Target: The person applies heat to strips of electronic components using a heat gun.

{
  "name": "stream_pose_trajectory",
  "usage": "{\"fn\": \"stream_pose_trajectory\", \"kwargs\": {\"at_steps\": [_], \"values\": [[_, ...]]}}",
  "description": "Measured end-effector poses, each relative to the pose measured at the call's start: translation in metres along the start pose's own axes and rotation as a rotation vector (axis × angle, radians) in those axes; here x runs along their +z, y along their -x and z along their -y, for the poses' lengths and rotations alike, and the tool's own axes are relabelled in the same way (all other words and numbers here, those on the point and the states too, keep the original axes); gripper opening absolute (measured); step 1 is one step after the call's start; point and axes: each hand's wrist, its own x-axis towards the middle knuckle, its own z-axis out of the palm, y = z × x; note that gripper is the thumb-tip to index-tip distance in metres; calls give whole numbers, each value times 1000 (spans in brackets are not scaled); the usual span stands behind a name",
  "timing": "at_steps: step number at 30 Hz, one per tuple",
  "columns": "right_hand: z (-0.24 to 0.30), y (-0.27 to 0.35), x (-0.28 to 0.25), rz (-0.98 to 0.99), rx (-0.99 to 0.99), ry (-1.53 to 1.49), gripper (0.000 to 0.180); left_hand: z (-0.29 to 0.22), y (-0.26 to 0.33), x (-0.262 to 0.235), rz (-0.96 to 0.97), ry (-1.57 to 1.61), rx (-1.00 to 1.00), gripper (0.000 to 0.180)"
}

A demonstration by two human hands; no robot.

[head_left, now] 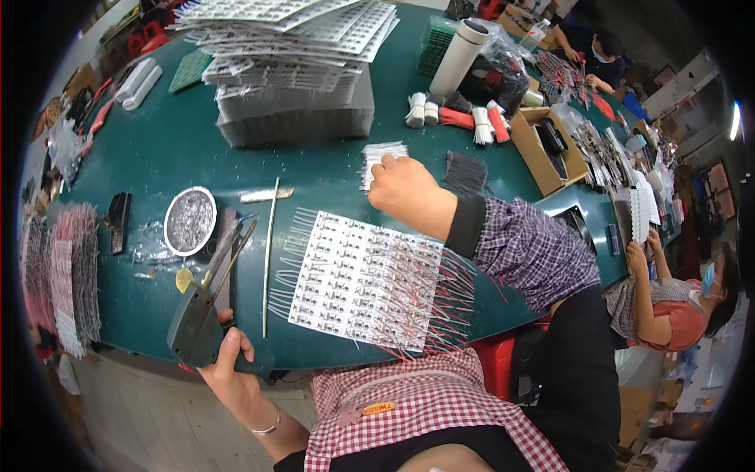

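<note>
My left hand (230, 363) is wrapped round the handle of a dark grey soldering gun (195, 324), whose tip points up toward a white bowl (191, 250) of silvery grey bits. Over the near side of a small pile of white wires (384, 149) is my right hand (409, 189), its fingers curled closed and the fingertips hidden. Between my hands lies a white sheet of printed circuit boards (338, 275); red and white wires (440, 291) stick out across its right part, pale ones along its left edge. A pile of black wires (465, 173) lies right of my right hand.
A tall stack of board sheets (295, 102) stands at the back. Bundled wires (456, 118), a white flask (460, 59) and a cardboard box (550, 153) are at back right. A thin rod (270, 259) lies left of the sheet. Wired boards (63, 275) stand far left. Co-workers (668, 311) sit right.
</note>
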Motion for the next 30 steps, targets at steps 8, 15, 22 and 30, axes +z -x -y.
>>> {"fn": "stream_pose_trajectory", "kwargs": {"at_steps": [8,15,22,30], "values": [[46,-25,34,398,-50,147,11,-3,12,10,69,-3,-13,52],[35,7,19,-6,131,-187,7,5,9,12,76,-13,-64,50],[56,39,37,-112,341,-556,18,18,8,38,177,-149,-210,48],[57,50,45,-179,361,-656,32,47,16,51,239,-341,-199,39]]}}
